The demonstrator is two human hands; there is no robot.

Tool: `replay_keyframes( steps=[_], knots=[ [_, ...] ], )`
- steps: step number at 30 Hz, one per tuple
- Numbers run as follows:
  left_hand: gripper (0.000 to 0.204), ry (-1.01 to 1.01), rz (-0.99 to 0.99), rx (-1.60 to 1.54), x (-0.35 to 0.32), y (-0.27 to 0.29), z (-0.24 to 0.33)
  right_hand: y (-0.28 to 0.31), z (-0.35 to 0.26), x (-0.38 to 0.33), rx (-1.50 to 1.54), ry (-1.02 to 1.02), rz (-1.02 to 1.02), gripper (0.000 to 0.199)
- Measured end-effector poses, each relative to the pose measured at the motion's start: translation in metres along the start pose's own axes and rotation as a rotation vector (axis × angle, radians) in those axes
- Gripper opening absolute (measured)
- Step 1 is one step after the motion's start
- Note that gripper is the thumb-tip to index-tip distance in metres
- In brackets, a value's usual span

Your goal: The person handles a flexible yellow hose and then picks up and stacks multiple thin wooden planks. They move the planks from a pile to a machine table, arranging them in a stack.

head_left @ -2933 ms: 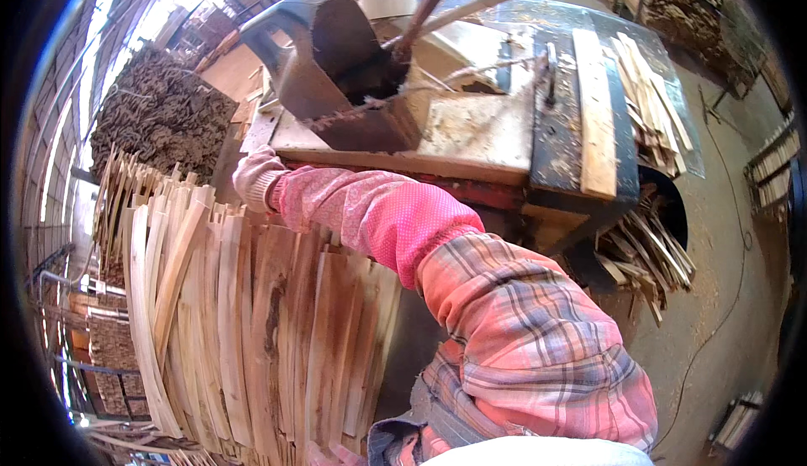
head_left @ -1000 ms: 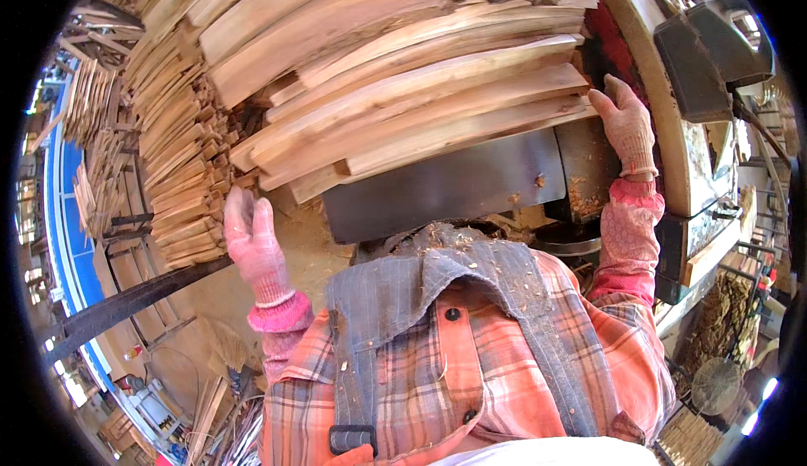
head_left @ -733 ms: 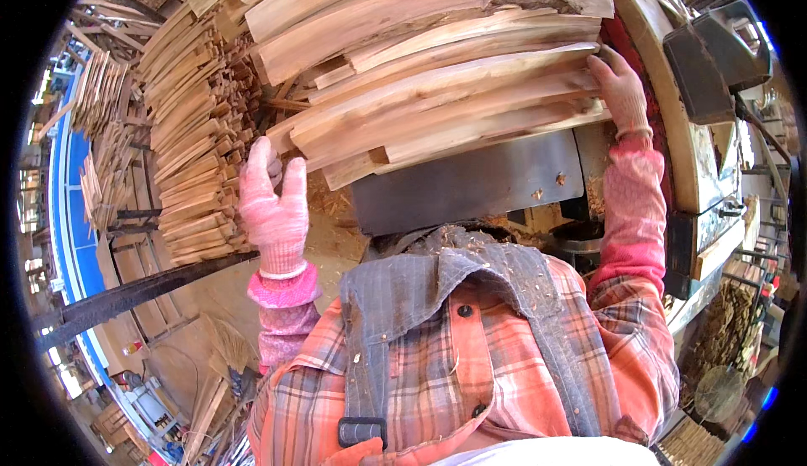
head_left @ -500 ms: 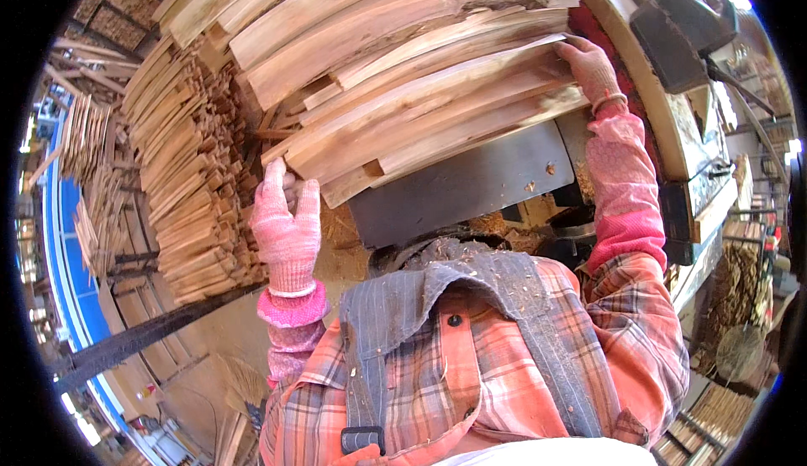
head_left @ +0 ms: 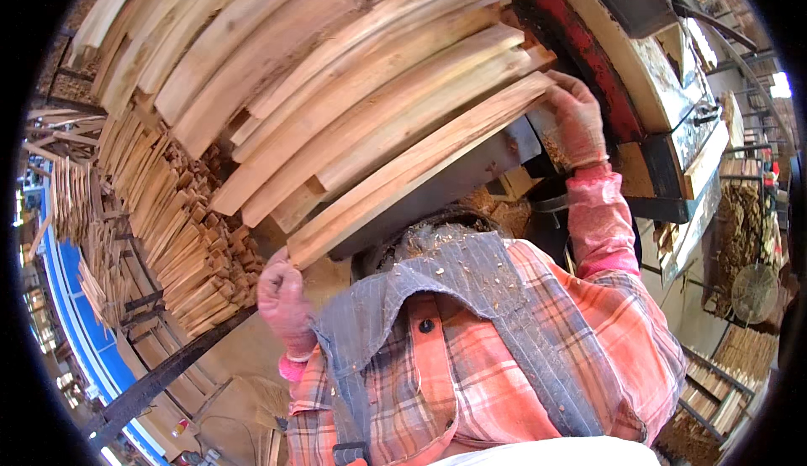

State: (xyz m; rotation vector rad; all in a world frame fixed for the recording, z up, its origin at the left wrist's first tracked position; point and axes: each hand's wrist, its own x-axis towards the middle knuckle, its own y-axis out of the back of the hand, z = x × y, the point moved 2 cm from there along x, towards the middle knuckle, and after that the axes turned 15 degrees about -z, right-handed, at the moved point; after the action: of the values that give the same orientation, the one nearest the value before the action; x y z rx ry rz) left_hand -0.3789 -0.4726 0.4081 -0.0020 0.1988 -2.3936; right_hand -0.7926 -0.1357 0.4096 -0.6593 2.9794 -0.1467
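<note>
A long, narrow wooden board (head_left: 420,168) spans between my two gloved hands, lying at a slant close to my body. At its lower left end, my left hand (head_left: 284,302) grips the corner with the fingertips, slightly smeared by motion. My right hand (head_left: 578,121) has its fingers closed on the upper right end. Just beyond this board, a stack of rough planks (head_left: 370,88) lies side by side, apart from the held one. Under the held board shows a dark metal plate (head_left: 420,205), partly covered.
On the left stands a large pile of cut wooden strips (head_left: 185,239), with a dark metal bar (head_left: 176,373) running below it. A machine with a red-edged side (head_left: 572,37) and a pale wooden ledge (head_left: 618,37) borders the right. Sawdust coats my dark apron (head_left: 462,264).
A board has come away from the near edge of the stack toward my body. My left hand has moved down and my right hand slightly down, both with the board. The view has shifted.
</note>
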Motion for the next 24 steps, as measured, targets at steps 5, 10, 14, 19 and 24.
replay_keyframes(
  steps=[5, 10, 14, 19, 24],
  knots=[
    [0.017, 0.047, -0.15, 0.344, -0.008, -0.013, -0.044, 0.014, 0.039, 0.008, -0.758, -0.018, -0.001, 0.035],
    [0.036, 0.178, -0.019, 0.429, -0.007, -0.041, -0.04, -0.012, 0.025, -0.012, -1.239, 0.258, 0.028, 0.045],
    [0.039, 0.066, -0.048, 0.693, -0.004, -0.036, -0.054, -0.067, 0.02, -0.058, -1.279, 0.149, -0.314, 0.048],
    [0.032, 0.101, -0.228, 0.45, 0.028, -0.095, -0.035, -0.054, 0.036, -0.044, -1.413, -0.002, -0.23, 0.056],
    [0.033, 0.409, -0.46, 0.183, 0.05, -0.191, -0.031, 0.012, 0.032, -0.015, -1.383, 0.071, -0.21, 0.049]
  ],
)
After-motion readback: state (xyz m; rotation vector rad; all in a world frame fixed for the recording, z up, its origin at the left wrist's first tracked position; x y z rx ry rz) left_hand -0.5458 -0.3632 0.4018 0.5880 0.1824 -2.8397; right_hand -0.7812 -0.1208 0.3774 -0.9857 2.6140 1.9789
